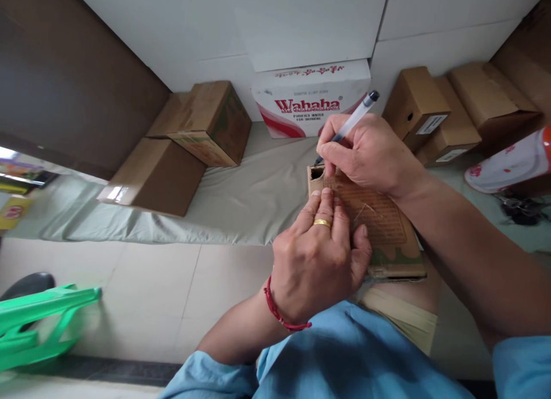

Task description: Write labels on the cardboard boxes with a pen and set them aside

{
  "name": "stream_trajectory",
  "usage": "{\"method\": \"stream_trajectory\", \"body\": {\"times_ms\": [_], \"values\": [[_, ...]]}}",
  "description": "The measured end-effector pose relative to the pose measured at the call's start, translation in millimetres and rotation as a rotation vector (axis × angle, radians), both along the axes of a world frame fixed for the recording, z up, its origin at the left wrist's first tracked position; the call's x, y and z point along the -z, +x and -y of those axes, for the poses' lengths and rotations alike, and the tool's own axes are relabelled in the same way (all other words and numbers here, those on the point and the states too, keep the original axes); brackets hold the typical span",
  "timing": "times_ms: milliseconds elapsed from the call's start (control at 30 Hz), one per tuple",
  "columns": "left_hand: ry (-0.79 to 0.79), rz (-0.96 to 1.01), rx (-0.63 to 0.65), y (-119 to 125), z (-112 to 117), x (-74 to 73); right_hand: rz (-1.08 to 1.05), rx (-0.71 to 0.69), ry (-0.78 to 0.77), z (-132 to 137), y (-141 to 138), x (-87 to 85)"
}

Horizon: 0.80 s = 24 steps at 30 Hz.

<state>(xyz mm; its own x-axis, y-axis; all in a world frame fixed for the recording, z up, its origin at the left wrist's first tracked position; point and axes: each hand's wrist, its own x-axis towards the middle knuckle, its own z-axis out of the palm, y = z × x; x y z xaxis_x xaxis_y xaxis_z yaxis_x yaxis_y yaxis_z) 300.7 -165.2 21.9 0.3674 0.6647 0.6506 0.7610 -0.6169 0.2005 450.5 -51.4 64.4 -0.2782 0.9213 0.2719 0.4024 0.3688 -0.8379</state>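
Observation:
A piece of brown cardboard (383, 221) rests on my knee, with a small hole near its far left corner. My right hand (372, 155) is closed around a clear pen (350, 123) with a dark cap, its tip touching the cardboard beside the hole. My left hand (318, 261) lies on the cardboard's near part with fingers together and pressed flat, holding it down; it wears a gold ring and a red thread at the wrist.
A grey cloth (241, 198) covers the floor by the wall. On it stand brown boxes at the left (159, 175), a white Wahaha water carton (310, 97), and more brown boxes at the right (434, 115). A green plastic object (38, 324) sits at the lower left.

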Motion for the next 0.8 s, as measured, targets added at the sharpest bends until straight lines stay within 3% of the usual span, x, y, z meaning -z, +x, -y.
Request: {"method": "stream_trajectory", "body": {"times_ms": [167,300,367,433,533,600,667,800], "values": [[-0.034,0.069,0.025,-3,-3,-1.6,-0.096,0.179,0.104,-3,4,9.5],[-0.220,0.330,0.277,-22,-9,6.8,-0.193,0.334,0.237,-8,8,19.2],[-0.332,0.502,0.325,-38,-10,22.6,-0.203,0.358,0.289,-9,9,18.8],[-0.469,0.692,0.267,-54,-7,45.3,-0.269,0.362,0.341,-10,10,16.3],[-0.834,0.831,0.337,-75,0,80.3,-0.450,0.429,0.359,-6,19,18.4],[-1.018,0.843,0.422,-82,4,96.0,-0.532,0.537,0.278,6,29,30.1],[-1.102,0.814,0.504,-84,7,102.8,-0.564,0.654,0.127,28,39,50.2],[-1.043,0.753,0.593,-77,8,95.4,-0.540,0.747,-0.213,91,51,90.3]]}}
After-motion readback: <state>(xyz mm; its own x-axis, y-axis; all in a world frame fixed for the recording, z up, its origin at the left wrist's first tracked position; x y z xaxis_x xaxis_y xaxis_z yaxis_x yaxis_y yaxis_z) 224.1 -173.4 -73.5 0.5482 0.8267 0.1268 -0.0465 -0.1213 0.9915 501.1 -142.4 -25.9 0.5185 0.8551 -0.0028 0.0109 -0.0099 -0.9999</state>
